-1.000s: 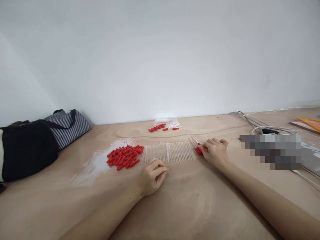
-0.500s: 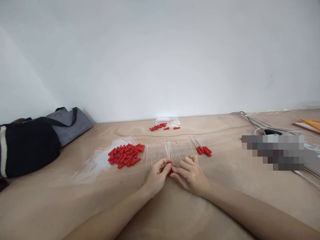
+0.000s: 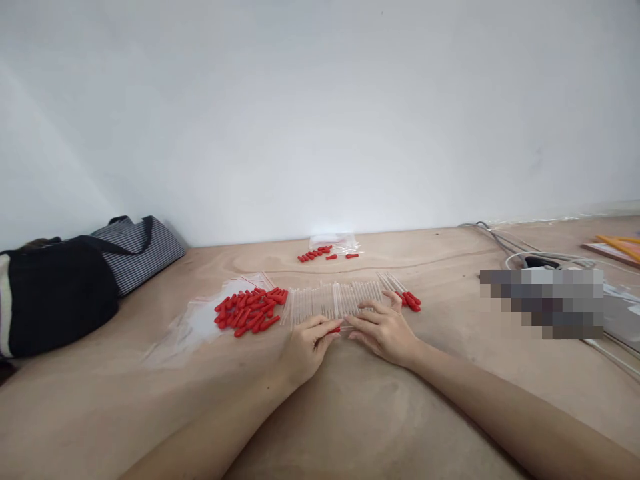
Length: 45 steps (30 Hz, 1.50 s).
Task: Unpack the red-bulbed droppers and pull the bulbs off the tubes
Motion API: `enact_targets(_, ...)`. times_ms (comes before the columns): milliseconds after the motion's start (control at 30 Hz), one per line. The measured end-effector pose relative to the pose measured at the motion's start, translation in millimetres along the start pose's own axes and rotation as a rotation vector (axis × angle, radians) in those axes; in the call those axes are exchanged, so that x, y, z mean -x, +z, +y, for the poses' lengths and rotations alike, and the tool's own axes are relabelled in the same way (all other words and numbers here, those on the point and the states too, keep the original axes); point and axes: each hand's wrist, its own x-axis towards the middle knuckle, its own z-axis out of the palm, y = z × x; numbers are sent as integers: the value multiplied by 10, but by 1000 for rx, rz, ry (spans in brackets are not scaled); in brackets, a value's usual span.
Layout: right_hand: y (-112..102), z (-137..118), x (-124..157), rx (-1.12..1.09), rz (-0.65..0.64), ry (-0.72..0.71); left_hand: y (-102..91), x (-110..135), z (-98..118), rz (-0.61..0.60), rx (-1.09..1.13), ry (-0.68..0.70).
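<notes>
A red rubber dropper bulb (image 3: 337, 329) is pinched between the thumb and fingers of my left hand (image 3: 309, 345). From it a thin clear glass tube (image 3: 346, 327) runs right to the fingertips of my right hand (image 3: 384, 333), which closes on it. Just beyond both hands lies a row of clear glass tubes (image 3: 310, 303) side by side. Left of the row is a heap of red bulbs (image 3: 250, 312), partly on clear plastic bags (image 3: 193, 327). Several tubes with bulbs fitted (image 3: 411, 300) lie right of the row, partly behind my right hand.
Farther back are a few more red bulbs (image 3: 313, 255) beside a small clear bag (image 3: 330, 241). A black bag (image 3: 65, 293) and a striped bag (image 3: 145, 250) stand at left. Cables (image 3: 493, 237) and a blurred-out object (image 3: 545, 303) lie at right.
The bulb has turned from being hidden between my fingertips to lying sideways, with the tube now visible. My hands are slightly lower and flatter to the table.
</notes>
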Motion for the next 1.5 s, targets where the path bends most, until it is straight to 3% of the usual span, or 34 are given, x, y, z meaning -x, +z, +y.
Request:
enact_targets(167, 1, -26, 14, -25, -1, -32, -10, 0, 23, 11, 37, -60)
enact_targets(400, -20, -31, 28, -79, 7, -75, -11, 11, -35, -109, 126, -261)
enact_targets(567, -14, -24, 45, -83, 11, -70, -1, 23, -102, -89, 213, -314)
enact_targets(733, -101, 154, 172, -47, 17, 82, -155, 58, -160, 61, 238, -419)
enact_targets(833, -97, 267, 233, -13, -7, 193, -218, 97, -142, 49, 233, -377)
enact_targets(1000, -48, 417, 234, 87, 61, 318, -340, 122, -74, 76, 58, -218)
enact_targets(1167, -92, 590, 243, 199, 148, 454, -804, 158, -364, 375, -204, -319)
enact_targets(1233, -101, 625, 247, 223, 149, 490, -988, 194, -517, 430, -280, -390)
enact_targets(1333, -89, 623, 234, 258, 122, 502, -1114, 240, -631, 365, -360, -422)
enact_targets(1500, -48, 564, 189, 328, 74, 484, -1057, 256, -631, 200, -576, -278)
